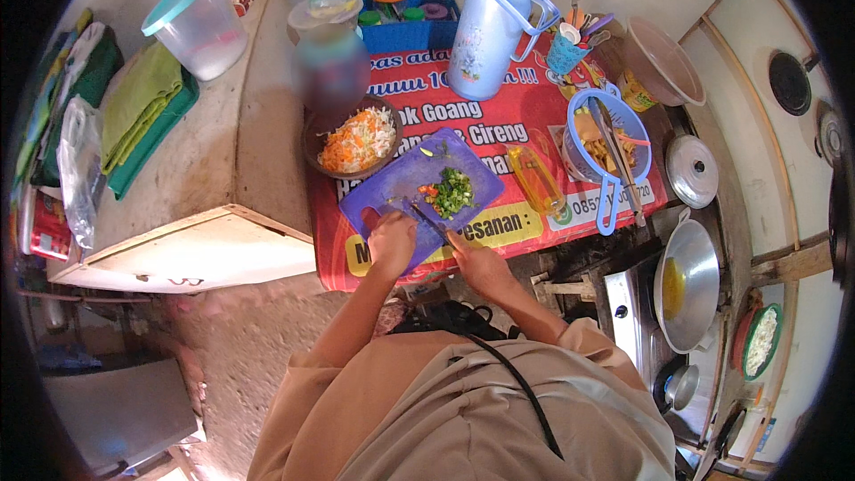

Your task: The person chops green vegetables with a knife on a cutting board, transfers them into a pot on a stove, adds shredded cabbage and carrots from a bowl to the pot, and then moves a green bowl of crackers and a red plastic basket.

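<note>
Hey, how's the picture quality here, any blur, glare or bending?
Head view: a smeared patch hides something behind the bowl; glare brightens the cabinet front; the right wall bends; corners go black; the chopping board reads clearly.

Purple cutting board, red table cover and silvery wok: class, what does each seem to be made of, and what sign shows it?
The cutting board looks like smooth plastic: even colour, no wood grain. The table cover seems a printed vinyl sheet, judging by its bold lettering, though coated cloth is possible. The wok looks like bare metal, perhaps aluminium, with a silvery shine.
</note>
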### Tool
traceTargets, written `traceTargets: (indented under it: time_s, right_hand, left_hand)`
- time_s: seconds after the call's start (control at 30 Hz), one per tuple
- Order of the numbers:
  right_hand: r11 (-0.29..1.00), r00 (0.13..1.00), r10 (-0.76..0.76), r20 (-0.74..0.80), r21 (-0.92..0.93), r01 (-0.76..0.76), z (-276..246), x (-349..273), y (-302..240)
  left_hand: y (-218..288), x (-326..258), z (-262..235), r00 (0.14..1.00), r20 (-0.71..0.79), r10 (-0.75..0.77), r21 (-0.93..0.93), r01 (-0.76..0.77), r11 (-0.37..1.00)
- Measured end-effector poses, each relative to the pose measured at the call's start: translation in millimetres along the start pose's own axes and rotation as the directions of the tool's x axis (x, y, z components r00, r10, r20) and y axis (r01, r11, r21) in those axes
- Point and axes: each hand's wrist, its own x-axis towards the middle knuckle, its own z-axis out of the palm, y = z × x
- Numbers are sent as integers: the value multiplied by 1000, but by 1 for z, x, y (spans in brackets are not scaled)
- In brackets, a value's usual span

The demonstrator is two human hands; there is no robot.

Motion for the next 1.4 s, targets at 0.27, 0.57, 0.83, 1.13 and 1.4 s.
traceTargets:
  time_s: [0.27,0.57,0.83,1.13,1.4]
  right_hand:
    - [992,993,-108,-45,65,111,2,-8,9]
    - [985,1000,-24,7,170,23,2,2,6]
    - [972,998,18,64,231,-32,3,-2,3]
    - [936,988,127,88,318,-149,-13,-11,3]
    - [916,973,137,186,349,-196,-12,-16,-8]
  left_hand:
    - [4,14,-3,992,25,-123,-32,124,992]
    - [2,6,0,986,24,-168,17,168,986]
    - [-7,18,-11,984,-108,-143,-6,143,990]
    - [-9,55,-11,997,-70,39,288,-18,958]
    - [-7,142,36,961,149,232,195,-259,946]
